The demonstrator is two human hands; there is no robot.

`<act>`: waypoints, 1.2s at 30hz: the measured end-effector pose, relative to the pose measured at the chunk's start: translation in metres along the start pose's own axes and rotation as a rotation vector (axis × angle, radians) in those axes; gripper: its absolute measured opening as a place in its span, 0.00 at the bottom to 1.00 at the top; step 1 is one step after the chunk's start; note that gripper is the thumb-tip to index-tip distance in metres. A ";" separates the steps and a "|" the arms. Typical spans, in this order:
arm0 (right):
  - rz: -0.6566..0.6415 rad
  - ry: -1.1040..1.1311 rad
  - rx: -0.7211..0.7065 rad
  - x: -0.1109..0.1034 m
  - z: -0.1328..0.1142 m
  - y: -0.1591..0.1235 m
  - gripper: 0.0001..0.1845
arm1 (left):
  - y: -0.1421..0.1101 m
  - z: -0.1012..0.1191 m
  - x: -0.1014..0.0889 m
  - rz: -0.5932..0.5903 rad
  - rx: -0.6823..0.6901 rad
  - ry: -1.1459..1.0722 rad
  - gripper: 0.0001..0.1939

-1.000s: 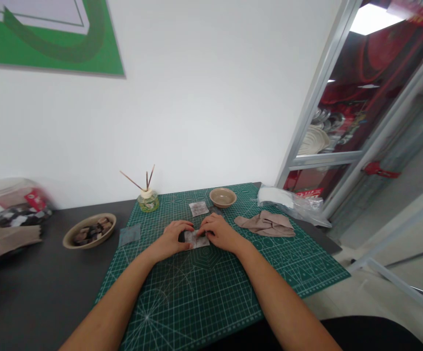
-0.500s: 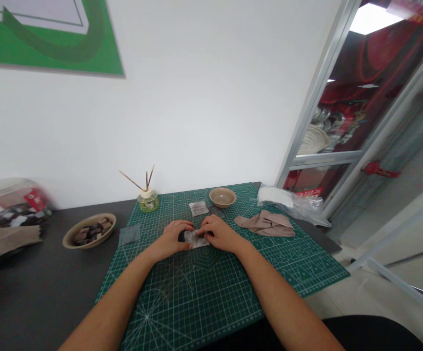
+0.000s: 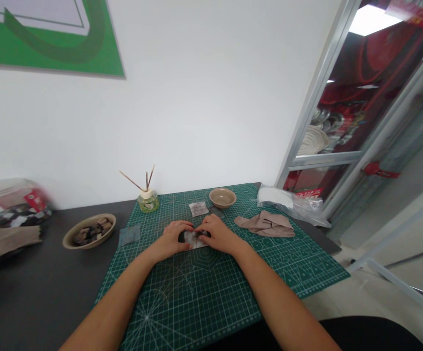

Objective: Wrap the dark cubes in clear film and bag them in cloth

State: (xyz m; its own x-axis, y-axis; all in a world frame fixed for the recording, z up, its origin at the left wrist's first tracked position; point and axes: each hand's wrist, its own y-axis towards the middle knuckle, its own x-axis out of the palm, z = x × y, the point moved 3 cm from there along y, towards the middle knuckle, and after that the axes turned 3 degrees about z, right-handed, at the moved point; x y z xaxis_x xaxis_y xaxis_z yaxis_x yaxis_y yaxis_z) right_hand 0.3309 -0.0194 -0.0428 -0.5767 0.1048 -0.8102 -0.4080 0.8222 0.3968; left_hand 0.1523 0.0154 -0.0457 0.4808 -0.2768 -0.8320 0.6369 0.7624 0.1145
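Note:
Between my hands lies a small flat white-and-grey patterned piece (image 3: 194, 239) on the green cutting mat (image 3: 182, 302); whether it is paper or cloth I cannot tell. My left hand (image 3: 172, 237) curves round its left end, thumb at the near edge and fingers at the far edge. On the other end, my right hand (image 3: 218, 233) has its thumb and fingertips pinched at the piece, hiding part of it. A similar pale square (image 3: 198, 209) lies just beyond my hands. Beside it, a dark flat piece (image 3: 216, 211) is partly covered by my right hand.
A beige bowl (image 3: 222, 198) and a crumpled brown cloth (image 3: 266, 224) stand to the right, with a clear plastic bag (image 3: 295, 202) behind. Leftward are a reed diffuser (image 3: 148, 201), a bluish-grey flat piece (image 3: 130, 235) and a bowl (image 3: 68, 240) of small dark blocks.
My right fingers have shifted slightly on the patterned piece. My left hand and the surrounding things look almost the same.

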 end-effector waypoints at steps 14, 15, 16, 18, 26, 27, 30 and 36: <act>0.002 0.038 0.023 -0.001 -0.001 0.000 0.09 | 0.000 0.001 -0.001 -0.003 0.003 0.006 0.21; -0.014 0.058 0.007 -0.002 -0.002 -0.001 0.09 | 0.000 0.001 0.000 -0.002 0.005 0.008 0.21; -0.027 0.073 -0.004 -0.003 -0.002 -0.002 0.10 | 0.000 0.000 0.000 -0.001 0.005 0.011 0.21; -0.033 0.081 -0.012 -0.004 -0.003 -0.003 0.09 | 0.001 -0.001 0.001 -0.003 0.009 0.015 0.21; 0.136 -0.084 0.129 -0.002 0.009 0.003 0.08 | 0.000 0.001 0.000 -0.004 0.001 0.012 0.21; 0.148 -0.089 0.144 -0.003 0.010 0.003 0.08 | 0.000 0.001 0.000 -0.004 0.001 0.008 0.21; 0.156 -0.061 0.141 -0.003 0.011 0.003 0.06 | 0.000 0.001 0.000 -0.008 -0.005 0.004 0.22; 0.073 0.009 0.047 -0.002 0.003 0.001 0.08 | 0.001 -0.003 0.001 0.001 0.009 0.006 0.21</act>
State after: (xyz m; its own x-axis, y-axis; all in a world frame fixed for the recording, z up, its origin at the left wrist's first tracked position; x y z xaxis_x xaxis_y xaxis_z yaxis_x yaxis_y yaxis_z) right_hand 0.3340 -0.0170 -0.0422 -0.6099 0.1603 -0.7761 -0.3311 0.8382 0.4333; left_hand 0.1515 0.0178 -0.0481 0.4778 -0.2730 -0.8350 0.6419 0.7574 0.1196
